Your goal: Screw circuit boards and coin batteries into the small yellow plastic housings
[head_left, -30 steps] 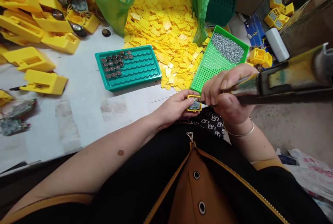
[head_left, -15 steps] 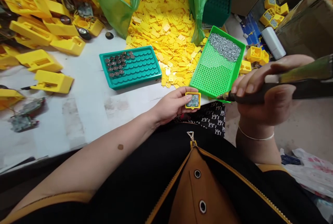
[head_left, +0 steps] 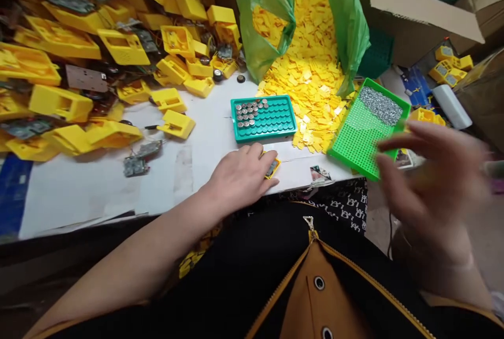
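Observation:
My left hand (head_left: 242,176) rests low over the front of the white table. Its fingers and thumb are closed round a small yellow plastic casing (head_left: 272,167) with a grey insert, partly covered by the fingers. My right hand (head_left: 433,176) is in the air at the right, blurred by motion. Its thumb and forefinger are apart, and nothing shows between them. Just beyond it lies a bright green perforated tray (head_left: 354,145) with a heap of small silvery metal parts (head_left: 381,105). A teal tray (head_left: 264,131) with round metal pieces in part of its hollows stands behind my left hand.
Flat yellow plastic pieces (head_left: 311,87) spill from a green bag (head_left: 268,19) at the back. Yellow housings (head_left: 63,105) with wires and boards pile up on the left. At back right stand a cardboard box (head_left: 425,16) and a white cylinder (head_left: 452,105).
The dark pen-shaped driver has left my right hand and is out of sight. My left hand has moved left and down onto the table with the casing. The view has shifted left.

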A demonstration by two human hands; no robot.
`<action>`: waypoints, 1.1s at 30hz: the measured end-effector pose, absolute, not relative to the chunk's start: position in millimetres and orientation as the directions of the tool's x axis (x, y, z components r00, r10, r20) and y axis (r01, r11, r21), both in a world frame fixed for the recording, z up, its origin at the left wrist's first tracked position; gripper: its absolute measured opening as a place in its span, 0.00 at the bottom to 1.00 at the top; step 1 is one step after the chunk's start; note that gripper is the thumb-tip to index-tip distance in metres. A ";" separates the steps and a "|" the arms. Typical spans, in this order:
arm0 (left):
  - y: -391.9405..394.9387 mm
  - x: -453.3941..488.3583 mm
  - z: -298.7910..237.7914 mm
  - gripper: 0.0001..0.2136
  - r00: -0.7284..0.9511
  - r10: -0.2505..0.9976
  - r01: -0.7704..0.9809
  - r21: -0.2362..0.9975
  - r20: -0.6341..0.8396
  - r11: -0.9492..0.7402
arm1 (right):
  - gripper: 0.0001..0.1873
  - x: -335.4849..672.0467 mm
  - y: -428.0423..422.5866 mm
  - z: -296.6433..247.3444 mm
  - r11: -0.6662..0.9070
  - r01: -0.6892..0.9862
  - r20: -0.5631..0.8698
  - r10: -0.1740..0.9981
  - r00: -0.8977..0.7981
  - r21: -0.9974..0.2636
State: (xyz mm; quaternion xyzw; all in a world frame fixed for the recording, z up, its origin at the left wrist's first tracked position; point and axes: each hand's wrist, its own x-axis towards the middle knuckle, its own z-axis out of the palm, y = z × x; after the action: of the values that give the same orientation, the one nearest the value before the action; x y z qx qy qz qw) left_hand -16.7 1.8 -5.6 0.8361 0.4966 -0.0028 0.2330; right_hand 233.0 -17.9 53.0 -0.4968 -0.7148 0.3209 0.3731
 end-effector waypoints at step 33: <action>7.8 -18.3 -39.1 0.19 0.331 0.905 -0.576 0.703 -0.267 0.418 | 0.12 142.5 22.8 12.6 -0.149 0.235 -0.213 0.937 -0.278 -0.961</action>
State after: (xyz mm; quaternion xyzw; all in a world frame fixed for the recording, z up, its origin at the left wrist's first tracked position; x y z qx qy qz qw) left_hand -18.3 7.8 -39.1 0.2519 0.3267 0.4772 0.7759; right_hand 142.5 22.8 12.6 -0.5122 -0.5719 0.5585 0.3140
